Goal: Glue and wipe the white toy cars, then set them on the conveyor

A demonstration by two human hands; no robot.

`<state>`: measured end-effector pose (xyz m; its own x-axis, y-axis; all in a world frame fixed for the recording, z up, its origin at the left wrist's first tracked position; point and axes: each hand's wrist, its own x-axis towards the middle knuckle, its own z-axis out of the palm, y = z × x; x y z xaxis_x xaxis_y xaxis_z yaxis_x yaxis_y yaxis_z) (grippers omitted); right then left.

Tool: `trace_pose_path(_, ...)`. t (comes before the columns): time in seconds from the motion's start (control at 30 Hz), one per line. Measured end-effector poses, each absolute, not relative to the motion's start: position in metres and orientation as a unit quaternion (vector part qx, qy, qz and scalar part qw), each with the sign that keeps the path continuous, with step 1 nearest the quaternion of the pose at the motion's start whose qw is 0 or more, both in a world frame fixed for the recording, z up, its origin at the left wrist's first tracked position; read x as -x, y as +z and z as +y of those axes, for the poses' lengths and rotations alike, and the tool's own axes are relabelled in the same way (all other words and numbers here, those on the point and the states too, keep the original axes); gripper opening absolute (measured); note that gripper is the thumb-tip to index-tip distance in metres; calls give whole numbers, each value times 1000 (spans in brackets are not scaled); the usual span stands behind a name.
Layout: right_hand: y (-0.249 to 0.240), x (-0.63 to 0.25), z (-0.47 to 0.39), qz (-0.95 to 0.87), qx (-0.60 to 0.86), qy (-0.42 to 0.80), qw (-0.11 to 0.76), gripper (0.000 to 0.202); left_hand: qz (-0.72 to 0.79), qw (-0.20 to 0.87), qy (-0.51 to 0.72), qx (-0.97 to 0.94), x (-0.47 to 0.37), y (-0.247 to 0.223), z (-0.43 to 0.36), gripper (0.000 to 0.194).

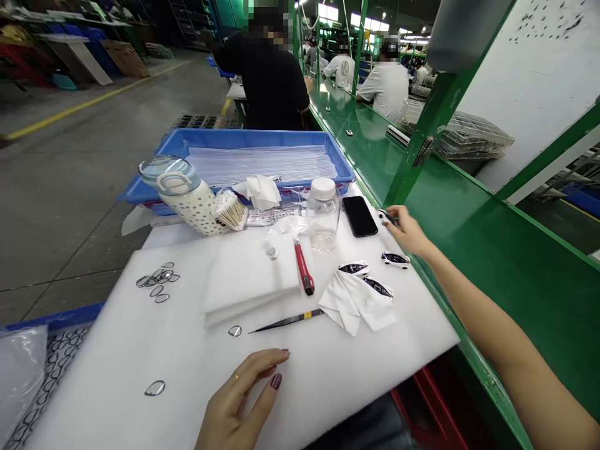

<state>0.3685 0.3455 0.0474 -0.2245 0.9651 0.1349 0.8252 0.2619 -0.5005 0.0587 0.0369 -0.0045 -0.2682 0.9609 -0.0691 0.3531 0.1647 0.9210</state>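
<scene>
My right hand [409, 231] reaches to the table's far right edge, its fingers pinching a small white and black toy car [386, 217] that they partly hide. Nearer me lies a similar toy car [396, 260], and two more rest on a white cloth [352, 300]. My left hand [244, 397] hovers low over the white foam sheet, thumb and fingers apart, holding nothing. Beyond it are dark tweezers [287, 320] and a small teardrop-shaped ring [235, 331]. Another such ring [155, 388] lies to its left, with a pile of rings [159, 278] farther back.
A red utility knife [304, 269], clear jar [323, 215], phone [360, 216], cotton swabs [230, 211] and dotted bottle [180, 197] stand or lie toward the back. Behind them is a blue tray [229, 137]. A green conveyor [492, 269] runs along the right; people sit beyond.
</scene>
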Motion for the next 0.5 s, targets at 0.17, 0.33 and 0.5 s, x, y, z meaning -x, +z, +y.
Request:
trace_pose_path(0.17, 48, -322, 355, -794, 513, 209, 253, 37, 652, 330, 432, -529, -59, -3, 34, 33)
trace_pose_path(0.33, 65, -331, 286, -803, 469, 207, 303, 45, 637, 290, 456, -549, -68, -2, 31, 30)
trace_pose_path(0.5, 59, -278, 169, -948, 177, 214, 159, 45, 656, 171, 425, -600, -81, -6, 23, 52)
